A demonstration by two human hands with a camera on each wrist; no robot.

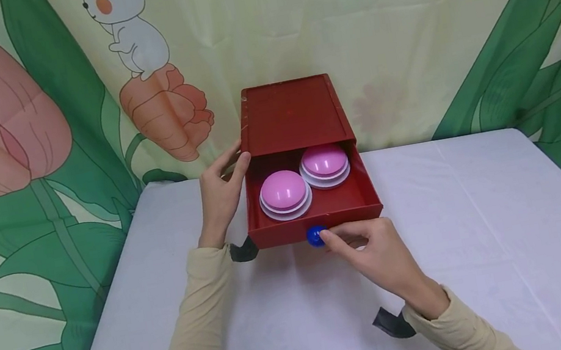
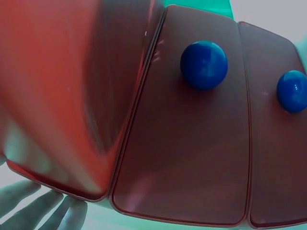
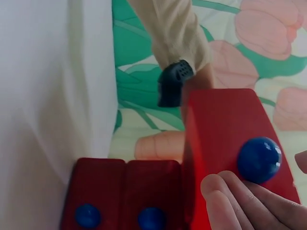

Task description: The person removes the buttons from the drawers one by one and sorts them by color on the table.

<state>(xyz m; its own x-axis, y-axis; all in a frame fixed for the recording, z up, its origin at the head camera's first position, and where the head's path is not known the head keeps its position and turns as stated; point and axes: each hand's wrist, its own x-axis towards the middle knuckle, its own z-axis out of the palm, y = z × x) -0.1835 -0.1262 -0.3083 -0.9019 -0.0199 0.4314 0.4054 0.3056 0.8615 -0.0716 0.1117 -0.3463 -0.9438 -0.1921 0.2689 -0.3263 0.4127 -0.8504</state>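
Note:
A red drawer cabinet (image 1: 294,114) stands at the back of the table. Its top drawer (image 1: 279,236) is pulled out. Inside lie two pink domes on round white bases, a front-left dome (image 1: 284,190) and a back-right dome (image 1: 324,161). My right hand (image 1: 374,252) pinches the drawer's blue knob (image 1: 314,237) between thumb and fingers; the right wrist view shows the fingers beside this knob (image 3: 259,160). My left hand (image 1: 222,194) rests against the cabinet's left side, thumb near the front edge. Straight fingers (image 2: 33,206) show in the left wrist view.
Below the pulled drawer are two closed drawers, with a middle knob (image 2: 204,64) and a lower knob (image 2: 292,91), both blue. A white cloth (image 1: 464,243) covers the table. Behind it hangs a printed curtain (image 1: 378,28). Dark wrist mounts (image 1: 392,323) sit near both cuffs.

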